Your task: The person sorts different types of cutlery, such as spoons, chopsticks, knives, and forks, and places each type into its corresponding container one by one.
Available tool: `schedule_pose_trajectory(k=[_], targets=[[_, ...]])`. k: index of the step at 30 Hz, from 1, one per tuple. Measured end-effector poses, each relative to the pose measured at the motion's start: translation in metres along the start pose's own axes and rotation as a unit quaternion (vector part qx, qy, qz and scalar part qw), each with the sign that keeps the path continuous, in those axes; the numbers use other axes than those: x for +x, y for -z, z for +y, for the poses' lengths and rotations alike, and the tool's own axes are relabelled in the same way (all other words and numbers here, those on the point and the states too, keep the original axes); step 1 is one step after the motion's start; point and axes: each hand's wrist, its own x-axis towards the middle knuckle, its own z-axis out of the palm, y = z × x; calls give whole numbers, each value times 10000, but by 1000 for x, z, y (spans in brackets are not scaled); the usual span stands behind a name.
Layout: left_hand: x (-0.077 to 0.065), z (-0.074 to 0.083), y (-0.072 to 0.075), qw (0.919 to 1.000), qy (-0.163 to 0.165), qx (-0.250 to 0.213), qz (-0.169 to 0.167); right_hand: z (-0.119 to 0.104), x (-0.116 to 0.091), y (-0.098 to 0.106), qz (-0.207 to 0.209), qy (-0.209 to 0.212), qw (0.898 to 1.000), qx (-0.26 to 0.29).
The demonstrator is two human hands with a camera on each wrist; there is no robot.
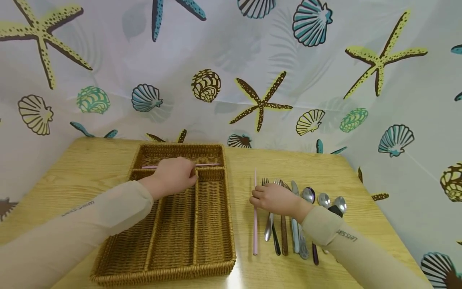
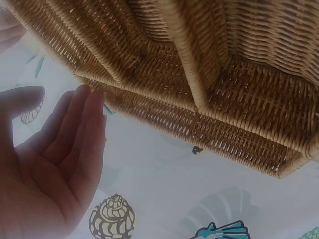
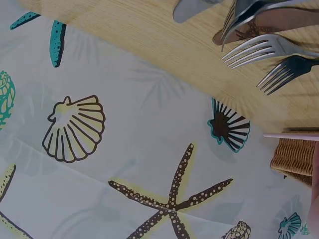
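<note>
My left hand (image 1: 173, 176) is over the wicker basket (image 1: 231, 224), above the divider of its back compartment. Its fingers are loosely bent with nothing between them and the thumb, as the left wrist view shows. A pink chopstick (image 1: 209, 164) lies across that back compartment, its middle hidden behind the hand. Right of the basket, my right hand (image 1: 274, 198) pinches a second pink chopstick (image 1: 255, 237) around its middle. That chopstick points away from me, and its far end (image 3: 284, 136) shows in the right wrist view. Forks (image 3: 264, 47) lie beside and partly under this hand.
Knives (image 1: 294, 188) and several spoons (image 1: 309, 194) lie in a row to the right, partly under my right forearm. The wooden table (image 1: 242, 160) ends at a shell-and-starfish patterned cloth (image 1: 216, 48). Dividers (image 1: 196, 224) split the basket's front part into long compartments.
</note>
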Motion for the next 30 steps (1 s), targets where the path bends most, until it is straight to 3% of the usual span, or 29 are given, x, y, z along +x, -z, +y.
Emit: schedule_pose_trajectory(k=[7,20,30], targets=[[2,3,-2,9999,11,15,-127,8,3,14,128,-115,9998,98],[3,20,-3,9999,-47,32,-101,24,13,29,1027,-862,9880,767],[7,38,-4,9977,-673,-24,-17,20,27,40,1030,-1236,9840,766]])
